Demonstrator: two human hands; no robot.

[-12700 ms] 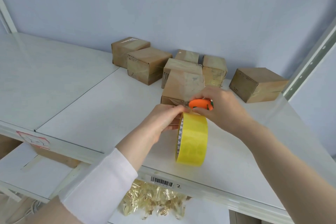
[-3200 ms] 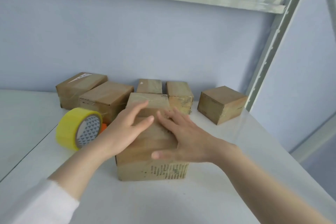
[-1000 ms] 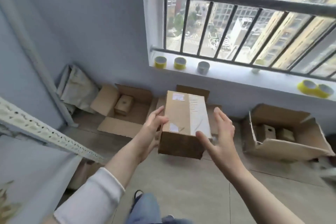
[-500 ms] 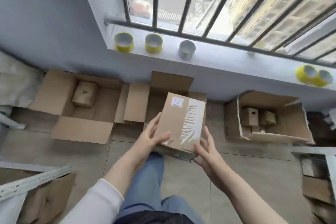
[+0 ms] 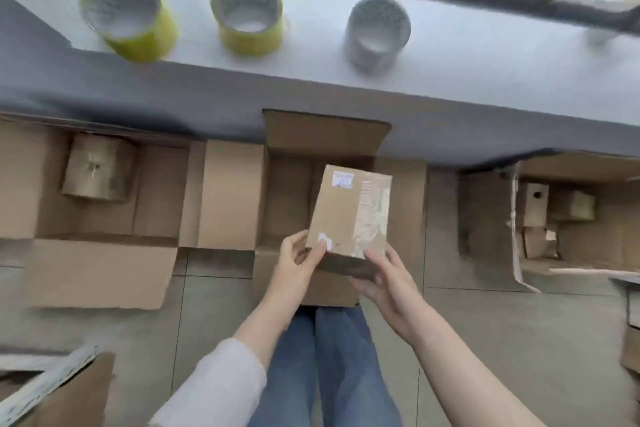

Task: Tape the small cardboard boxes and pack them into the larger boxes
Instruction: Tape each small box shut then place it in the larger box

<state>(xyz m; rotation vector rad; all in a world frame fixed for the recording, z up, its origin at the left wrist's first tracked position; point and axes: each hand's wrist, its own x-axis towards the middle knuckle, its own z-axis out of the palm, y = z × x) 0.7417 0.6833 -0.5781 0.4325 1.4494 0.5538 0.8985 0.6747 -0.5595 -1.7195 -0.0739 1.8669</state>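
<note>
A small taped cardboard box (image 5: pixel 346 211) with white labels hangs over the open middle large box (image 5: pixel 287 198) on the floor. My left hand (image 5: pixel 298 262) grips its near left corner, thumb on top. My right hand (image 5: pixel 384 276) holds its near right edge from below, fingers curled under. The box tilts, far end down toward the large box's inside. Another large box (image 5: pixel 114 218) at left holds one small box (image 5: pixel 98 168). The large box (image 5: pixel 588 229) at right holds several small boxes.
Two yellow tape rolls (image 5: pixel 130 17) (image 5: pixel 247 14) and a grey roll (image 5: pixel 377 31) stand on the window sill (image 5: pixel 485 55) above the boxes. My legs in jeans (image 5: pixel 329 364) are below. A shelf frame edge (image 5: pixel 45 381) shows at lower left. Tiled floor lies around the boxes.
I turned from the shelf table, carried the taped box to the floor boxes and leaned closer. The box has sunk lower over the middle large box since half a second ago.
</note>
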